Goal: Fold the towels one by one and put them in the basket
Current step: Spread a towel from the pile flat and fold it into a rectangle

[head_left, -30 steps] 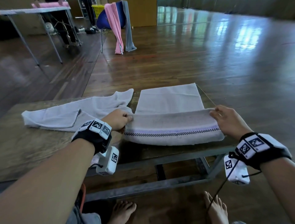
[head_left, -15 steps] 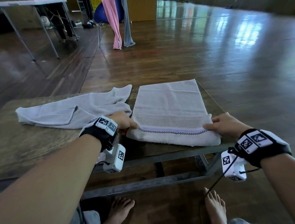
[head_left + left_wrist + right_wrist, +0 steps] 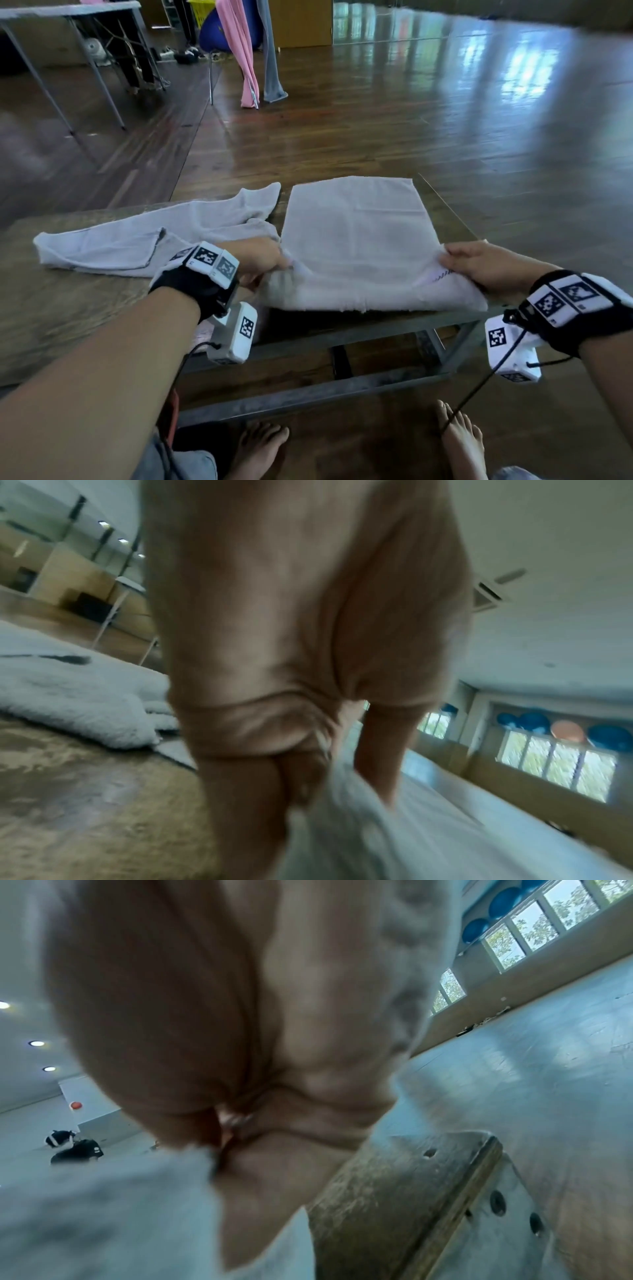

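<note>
At the left of the worn wooden table with a grey metal frame (image 3: 68, 308) lay a crumpled pale grey terry towel (image 3: 137, 240), spread loosely and unfolded, untouched by either hand.

Next came the left hand (image 3: 253, 262), at the near left corner of the second towel. The left wrist view showed thumb and fingers (image 3: 383, 750) pinching a bunched fold of cloth; the hand was grasping that corner.

At centre lay the flat pale grey rectangular towel with a checked stripe band (image 3: 356, 240), its far part smooth on the table, its near edge raised slightly between the hands and overhanging the table's front edge.

At the right, the right hand (image 3: 486, 270) gripped the near right corner beside the stripe — fingers curled over the cloth, confirmed in the right wrist view (image 3: 240, 1069), though that picture was blurred.

No basket was identifiable near the table; a yellow container (image 3: 202, 10) stood far off, its nature uncertain.

Assessment: the cloth appeared light, soft and limp, with no stiffness of its own — it would sag between the two grips and drape wherever unsupported. Hold was best taken at both corners of one short edge, kept taut, so the fold would land square. The terry pile should resist slipping in a pinch
</note>
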